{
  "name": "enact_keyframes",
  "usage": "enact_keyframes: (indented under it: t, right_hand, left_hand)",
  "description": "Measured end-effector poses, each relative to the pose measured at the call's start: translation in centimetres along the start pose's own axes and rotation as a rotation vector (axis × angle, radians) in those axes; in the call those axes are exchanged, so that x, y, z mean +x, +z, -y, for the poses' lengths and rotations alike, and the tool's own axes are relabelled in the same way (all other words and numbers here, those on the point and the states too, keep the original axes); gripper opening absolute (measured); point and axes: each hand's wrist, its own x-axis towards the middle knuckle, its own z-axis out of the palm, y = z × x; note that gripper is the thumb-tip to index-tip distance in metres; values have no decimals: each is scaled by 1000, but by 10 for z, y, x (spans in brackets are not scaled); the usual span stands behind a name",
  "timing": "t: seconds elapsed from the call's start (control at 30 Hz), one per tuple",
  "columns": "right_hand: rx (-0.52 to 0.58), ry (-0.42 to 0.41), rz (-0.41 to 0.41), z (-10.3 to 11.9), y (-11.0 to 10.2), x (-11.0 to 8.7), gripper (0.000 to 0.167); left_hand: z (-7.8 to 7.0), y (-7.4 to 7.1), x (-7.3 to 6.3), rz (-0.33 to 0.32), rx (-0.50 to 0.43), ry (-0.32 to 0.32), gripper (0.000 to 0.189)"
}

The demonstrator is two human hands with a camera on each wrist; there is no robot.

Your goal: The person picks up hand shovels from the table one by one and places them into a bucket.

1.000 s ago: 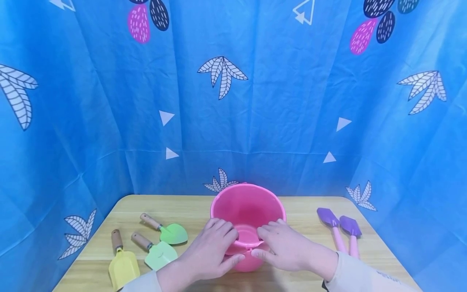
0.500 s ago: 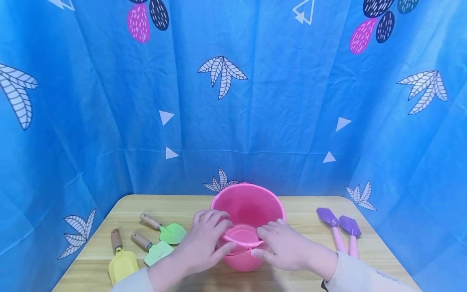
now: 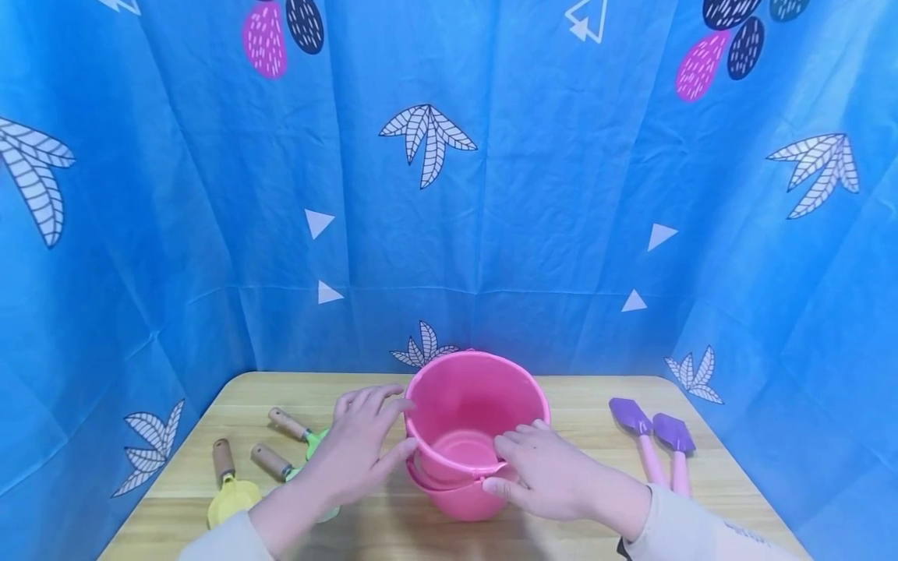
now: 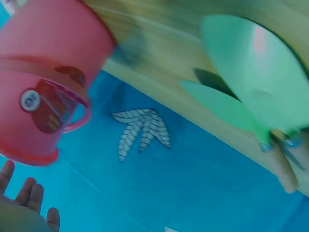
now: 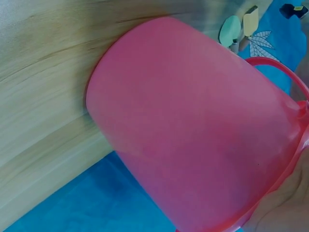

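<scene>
The right hand (image 3: pixel 554 471) grips the near rim of a pink bucket (image 3: pixel 468 405), its fingers hooked over into the bucket's mouth and its thumb lying against the outside. The bucket stands between the two hands on a light wooden surface (image 3: pixel 575 409), its mouth facing up. The left hand (image 3: pixel 354 448) holds nothing: its fingers are spread apart just beside the bucket's rim, on the side across from the right hand, and it is hard to tell whether a fingertip touches. The bucket's pink handle (image 5: pixel 277 63) hangs down along its outside, passing close to the right thumb. A white round label (image 4: pixel 30 100) shows on the bucket's wall, near the left hand. On the outer side of the left hand lie a bright green trowel (image 3: pixel 315 444) and a pale green shovel (image 3: pixel 272 461), both partly covered by that hand and forearm, with a yellow scoop (image 3: pixel 234 499) farther out; all three have brown handles. Beyond the right hand, on its outer side and well apart from it, lie two purple-bladed shovels (image 3: pixel 673 434) with pink handles, side by side. Past both hands and the bucket hangs a blue cloth (image 3: pixel 547 195) printed with white leaves and triangles.
</scene>
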Motion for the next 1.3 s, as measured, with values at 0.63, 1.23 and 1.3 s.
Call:
enact_keyframes:
  t: [0.63, 1.23, 1.3]
  right_hand:
    - [25, 21, 18, 1, -1, -1, 40]
    - [-16, 7, -11, 4, 1, -2, 41]
    - [-18, 6, -12, 4, 1, -2, 42]
  left_hand:
    - [71, -7, -26, -7, 28, -151, 50]
    - [113, -2, -42, -1, 56, -270, 52]
    - [118, -2, -44, 4, 63, -288, 52]
